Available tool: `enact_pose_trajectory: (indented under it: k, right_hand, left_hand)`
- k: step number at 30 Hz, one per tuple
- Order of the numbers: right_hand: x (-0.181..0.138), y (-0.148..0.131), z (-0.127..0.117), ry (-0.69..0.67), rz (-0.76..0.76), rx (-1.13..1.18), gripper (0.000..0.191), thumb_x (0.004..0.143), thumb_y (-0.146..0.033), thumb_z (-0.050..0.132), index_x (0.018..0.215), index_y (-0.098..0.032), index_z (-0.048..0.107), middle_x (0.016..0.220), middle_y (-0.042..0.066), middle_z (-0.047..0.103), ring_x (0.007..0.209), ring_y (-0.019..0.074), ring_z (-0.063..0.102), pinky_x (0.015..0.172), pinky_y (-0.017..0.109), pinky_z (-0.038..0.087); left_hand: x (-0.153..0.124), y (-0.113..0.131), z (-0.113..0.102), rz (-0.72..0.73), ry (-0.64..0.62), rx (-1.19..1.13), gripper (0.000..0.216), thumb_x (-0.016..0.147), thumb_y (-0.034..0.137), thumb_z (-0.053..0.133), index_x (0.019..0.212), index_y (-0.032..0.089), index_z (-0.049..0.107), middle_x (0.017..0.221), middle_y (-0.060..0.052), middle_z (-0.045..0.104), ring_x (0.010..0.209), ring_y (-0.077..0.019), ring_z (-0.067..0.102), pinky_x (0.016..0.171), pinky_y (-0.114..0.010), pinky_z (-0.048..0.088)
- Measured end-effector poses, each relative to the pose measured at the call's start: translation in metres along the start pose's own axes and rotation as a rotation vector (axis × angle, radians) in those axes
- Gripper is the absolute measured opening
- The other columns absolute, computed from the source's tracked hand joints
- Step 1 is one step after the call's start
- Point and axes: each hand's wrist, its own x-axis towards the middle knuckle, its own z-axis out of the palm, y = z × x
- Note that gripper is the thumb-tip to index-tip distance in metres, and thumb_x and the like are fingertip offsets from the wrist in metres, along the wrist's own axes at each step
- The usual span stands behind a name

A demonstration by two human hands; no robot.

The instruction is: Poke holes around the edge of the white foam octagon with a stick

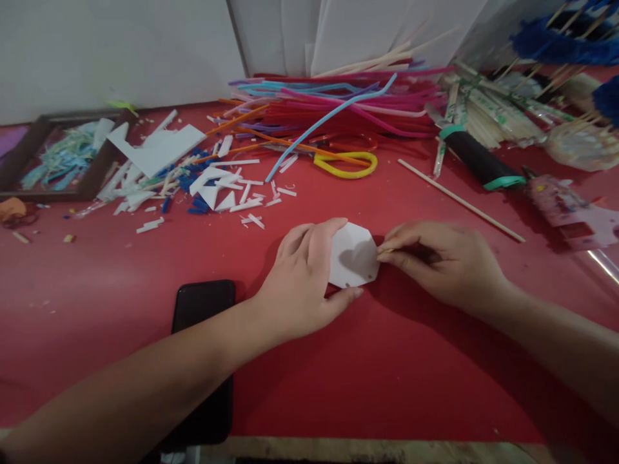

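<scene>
A white many-sided disc of card or foam is held just above the red table top. Small dark spots show along its lower right edge. My left hand grips the disc from the left, fingers over the far side and thumb along the near edge. At the disc's right edge, my right hand pinches a small pale wooden stick between thumb and forefinger. Only a short piece of the stick shows; whether its tip is in the disc I cannot tell.
A black phone lies under my left forearm. White scraps, yellow-handled scissors, pipe cleaners, a wooden stick, a black-green handled tool and wrapped chopsticks spread behind. A brown frame sits left.
</scene>
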Motion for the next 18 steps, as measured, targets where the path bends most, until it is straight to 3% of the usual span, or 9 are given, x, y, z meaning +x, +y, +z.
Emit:
enact_pose_trajectory:
  k: [7, 11, 15, 18]
  right_hand:
    - [0.0015, -0.0018, -0.0004, -0.013, -0.074, -0.021, 0.007, 0.091, -0.023, 0.064, 0.087, -0.027, 0.067, 0.081, 0.0, 0.076, 0.07, 0.0153, 0.071, 0.064, 0.027, 0.056]
    - [0.0022, -0.0034, -0.0016, -0.043, -0.109, -0.048, 0.013, 0.092, -0.017, 0.059, 0.09, -0.028, 0.065, 0.082, 0.0, 0.075, 0.071, 0.0152, 0.071, 0.065, 0.027, 0.057]
    - [0.0019, -0.0024, -0.0019, -0.044, -0.132, -0.07, 0.009, 0.091, -0.018, 0.062, 0.09, -0.027, 0.063, 0.081, 0.0, 0.074, 0.07, 0.0152, 0.07, 0.062, 0.027, 0.056]
    - [0.0015, -0.0024, -0.0025, -0.045, -0.151, -0.072, 0.008, 0.092, -0.019, 0.062, 0.09, -0.027, 0.063, 0.08, 0.0, 0.074, 0.07, 0.0148, 0.071, 0.061, 0.026, 0.055]
  left_hand:
    - [0.0015, 0.0008, -0.0014, 0.001, 0.009, -0.013, 0.081, 0.083, 0.058, 0.071, 0.143, 0.015, 0.036, 0.142, -0.02, 0.054, 0.131, -0.039, 0.05, 0.11, -0.057, 0.042]
    - [0.0043, 0.0028, -0.0054, 0.008, -0.06, 0.018, 0.067, 0.087, 0.052, 0.07, 0.142, 0.022, 0.048, 0.142, -0.015, 0.057, 0.132, -0.0354, 0.048, 0.112, -0.055, 0.04]
    - [0.0054, 0.0033, -0.0065, 0.009, -0.094, 0.092, 0.053, 0.087, 0.054, 0.068, 0.131, 0.024, 0.063, 0.144, -0.015, 0.053, 0.132, -0.038, 0.046, 0.112, -0.06, 0.038]
    - [0.0061, 0.0038, -0.007, 0.019, -0.11, 0.094, 0.052, 0.089, 0.052, 0.066, 0.132, 0.023, 0.065, 0.143, -0.017, 0.052, 0.131, -0.0393, 0.045, 0.111, -0.061, 0.039]
